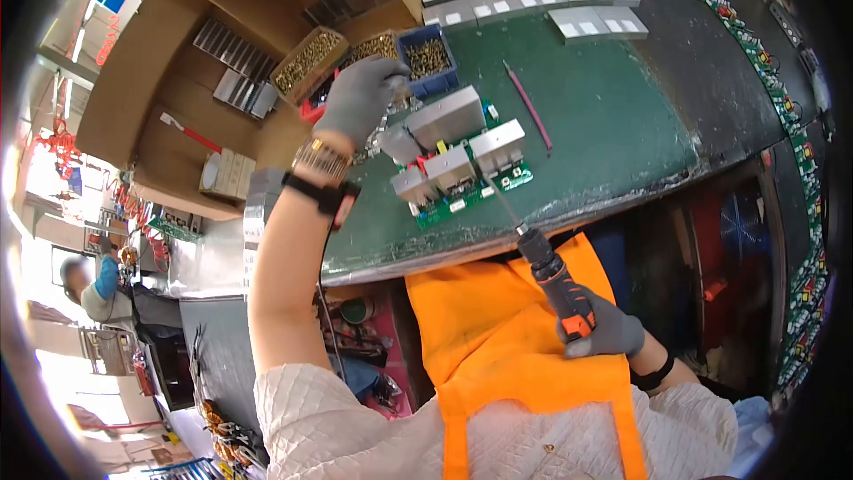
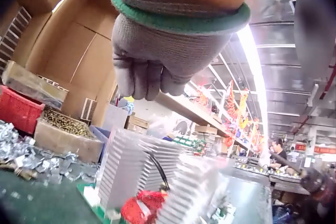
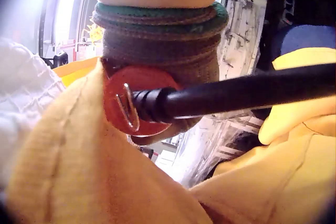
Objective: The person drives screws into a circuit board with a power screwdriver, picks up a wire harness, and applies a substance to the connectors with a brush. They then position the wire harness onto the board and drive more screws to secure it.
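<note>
The gloved left hand (image 1: 360,98) is above the near side of the screw boxes, left of a green circuit board (image 1: 435,212) with several metal heat sinks (image 1: 447,116). In the left wrist view the same hand (image 2: 157,61) has bent fingers above the finned heat sinks (image 2: 123,166); whether anything is pinched cannot be seen. The gloved right hand (image 1: 609,329) grips a black and orange electric screwdriver (image 1: 555,280), its bit pointing toward the board. In the right wrist view, the screwdriver's red end (image 3: 118,113) with a metal hook and black cable (image 3: 236,94) covers part of the glove (image 3: 163,50).
Boxes of brass-coloured screws, one a blue bin (image 1: 433,84), stand behind the left hand. A pink pen-like tool (image 1: 530,111) lies right of the board. Silver blocks (image 1: 533,0) line the back. A cardboard box (image 1: 178,53) is at left; boards run down the right side.
</note>
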Demonstrator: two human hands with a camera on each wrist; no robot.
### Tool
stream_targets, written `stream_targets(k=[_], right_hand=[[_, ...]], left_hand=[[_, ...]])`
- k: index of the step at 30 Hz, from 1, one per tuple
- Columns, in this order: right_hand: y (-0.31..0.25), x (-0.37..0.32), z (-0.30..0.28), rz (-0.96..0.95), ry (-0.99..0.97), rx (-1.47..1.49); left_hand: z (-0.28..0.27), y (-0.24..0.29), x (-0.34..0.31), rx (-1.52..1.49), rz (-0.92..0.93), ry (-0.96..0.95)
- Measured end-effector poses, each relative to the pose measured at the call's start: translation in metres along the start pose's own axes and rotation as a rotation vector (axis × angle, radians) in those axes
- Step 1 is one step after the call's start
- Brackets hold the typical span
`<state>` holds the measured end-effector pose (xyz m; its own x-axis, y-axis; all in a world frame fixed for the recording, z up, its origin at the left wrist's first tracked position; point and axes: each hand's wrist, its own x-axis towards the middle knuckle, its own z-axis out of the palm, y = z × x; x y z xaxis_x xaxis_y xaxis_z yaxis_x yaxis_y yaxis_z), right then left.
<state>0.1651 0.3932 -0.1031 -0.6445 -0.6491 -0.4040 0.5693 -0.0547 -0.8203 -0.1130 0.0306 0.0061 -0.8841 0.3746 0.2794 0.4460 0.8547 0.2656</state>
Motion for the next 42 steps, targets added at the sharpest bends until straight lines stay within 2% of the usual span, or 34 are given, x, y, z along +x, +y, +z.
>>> stream_targets(k=[1,3,4,6,7,10,12,15,16,18,19,20,22,23,25,27,29,30,35,38,42], right_hand=[[-0.002,0.004,0.0,0.0,-0.008,0.009],[-0.008,0.007,-0.002,-0.015,-0.015,0.003],[-0.01,0.007,-0.003,-0.017,-0.022,0.005],[-0.01,0.008,-0.009,-0.05,-0.019,-0.004],[-0.008,0.008,-0.013,-0.046,-0.018,0.044],[-0.005,0.01,-0.022,-0.054,-0.002,0.115],[-0.003,0.01,-0.023,-0.064,0.017,0.138],[-0.003,0.01,-0.024,-0.045,0.015,0.138],[-0.002,0.01,-0.024,-0.058,0.011,0.096],[-0.005,0.011,-0.021,-0.065,-0.001,0.052],[-0.008,0.011,-0.018,-0.067,0.013,0.024],[-0.012,0.011,-0.015,-0.07,0.027,-0.004],[-0.02,0.011,-0.009,-0.049,0.026,-0.016],[-0.024,0.01,-0.006,-0.034,0.03,-0.027],[-0.032,0.011,0.003,-0.038,0.02,-0.055],[-0.038,0.012,0.01,-0.047,0.009,-0.082],[-0.043,0.015,0.016,-0.029,-0.058,-0.138],[-0.046,0.016,0.021,-0.028,-0.066,-0.143],[-0.043,0.024,0.037,0.059,-0.073,-0.378],[-0.039,0.025,0.043,0.101,-0.058,-0.408],[-0.044,0.024,0.052,0.101,-0.05,-0.471]], left_hand=[[0.007,-0.005,0.023,0.008,0.007,0.009],[0.024,-0.007,0.063,0.364,-0.031,-0.284],[0.033,-0.009,0.075,0.372,-0.024,-0.275],[0.049,-0.018,0.095,0.546,0.078,-0.497],[0.057,-0.023,0.1,0.544,0.065,-0.538],[0.066,-0.021,0.108,0.626,0.049,-0.583],[0.059,-0.016,0.106,0.555,0.045,-0.591],[0.049,-0.017,0.098,0.494,-0.055,-0.425],[0.046,-0.018,0.092,0.491,-0.06,-0.429],[0.029,-0.009,0.079,0.261,-0.174,-0.164],[0.026,-0.015,0.072,0.183,-0.189,-0.08],[0.021,-0.012,0.062,0.183,-0.198,-0.081],[0.012,-0.005,0.035,-0.171,-0.192,0.1],[0.001,0.008,0.018,-0.311,-0.2,0.036],[-0.016,0.045,-0.023,-0.878,-0.313,-0.108],[-0.021,0.072,-0.065,-1.146,-0.438,-0.231],[-0.017,0.092,-0.102,-1.374,-0.439,-0.242],[-0.003,0.095,-0.118,-1.498,-0.454,-0.15],[0.012,0.088,-0.165,-1.748,-0.512,0.021],[0.02,0.08,-0.18,-1.774,-0.534,0.093],[0.01,0.079,-0.185,-1.7,-0.575,0.081]])
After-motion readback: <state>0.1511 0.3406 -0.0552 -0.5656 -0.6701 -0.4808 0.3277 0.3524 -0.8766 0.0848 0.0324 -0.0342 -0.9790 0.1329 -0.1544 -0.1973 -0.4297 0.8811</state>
